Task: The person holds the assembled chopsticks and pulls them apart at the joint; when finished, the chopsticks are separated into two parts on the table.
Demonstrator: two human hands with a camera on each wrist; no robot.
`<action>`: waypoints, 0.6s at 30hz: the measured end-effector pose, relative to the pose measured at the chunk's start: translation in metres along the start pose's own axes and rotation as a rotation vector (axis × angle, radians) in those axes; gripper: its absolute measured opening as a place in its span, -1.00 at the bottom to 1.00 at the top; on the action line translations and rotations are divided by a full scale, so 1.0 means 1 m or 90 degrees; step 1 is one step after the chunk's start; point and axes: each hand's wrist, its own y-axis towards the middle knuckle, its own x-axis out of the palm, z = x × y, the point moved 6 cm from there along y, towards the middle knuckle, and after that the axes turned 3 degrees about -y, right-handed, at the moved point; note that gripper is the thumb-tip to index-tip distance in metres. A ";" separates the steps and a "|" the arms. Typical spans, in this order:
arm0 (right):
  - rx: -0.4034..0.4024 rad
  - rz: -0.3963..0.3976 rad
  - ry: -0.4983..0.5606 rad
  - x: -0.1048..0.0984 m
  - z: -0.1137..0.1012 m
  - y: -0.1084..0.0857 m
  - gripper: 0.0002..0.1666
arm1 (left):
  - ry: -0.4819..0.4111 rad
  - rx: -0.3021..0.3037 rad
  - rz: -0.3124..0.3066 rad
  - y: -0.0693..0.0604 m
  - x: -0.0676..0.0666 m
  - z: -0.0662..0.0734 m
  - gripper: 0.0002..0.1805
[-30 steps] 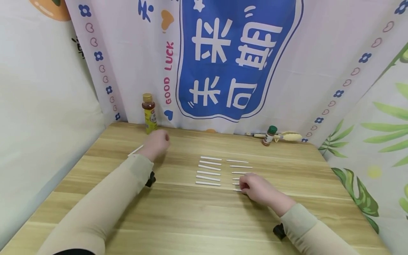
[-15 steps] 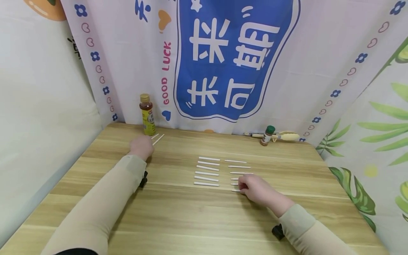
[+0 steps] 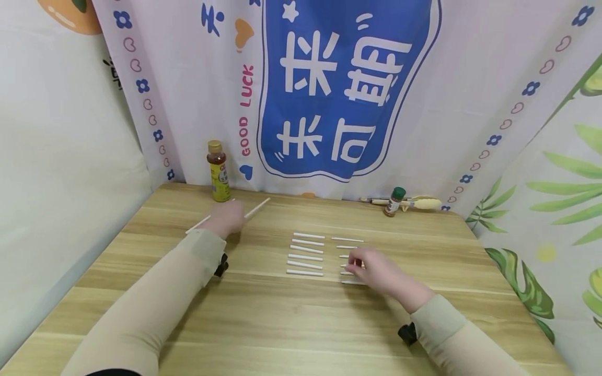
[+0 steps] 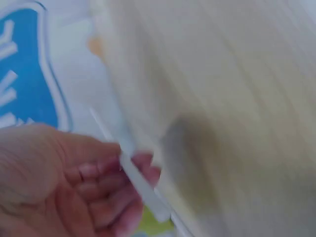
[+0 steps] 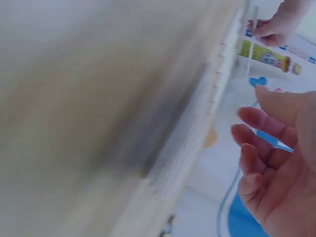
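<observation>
In the head view my left hand is at the back left, just in front of a yellow-labelled bottle. It pinches a thin white stick between thumb and fingers; the left wrist view has this stick slanting across the fingers. Another white stick lies on the table, partly covered by that hand. My right hand hovers over the right column of white sticks, fingers loosely bent. Nothing sits between its thumb and fingers in the right wrist view.
A left column of several white sticks lies mid-table, roughly parallel. At the back right stand a green-capped jar and a cream-coloured utensil lying against the cloth. Printed cloth closes off the wooden table's far side.
My left hand went left to a white stick near the bottle, then back right with one pinched. My right hand has let go of the nearest stick in its column and lifted slightly.
</observation>
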 end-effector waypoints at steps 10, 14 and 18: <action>-0.163 0.214 -0.053 -0.037 -0.036 0.021 -0.60 | -0.185 0.229 -0.128 -0.037 0.027 0.130 -0.90; -0.225 0.216 -0.118 -0.028 -0.046 0.022 -0.64 | -0.207 0.291 -0.174 -0.052 0.038 0.159 -0.89; -0.263 0.204 -0.135 -0.019 -0.052 0.020 -0.85 | -0.229 0.347 -0.201 -0.061 0.044 0.172 -0.90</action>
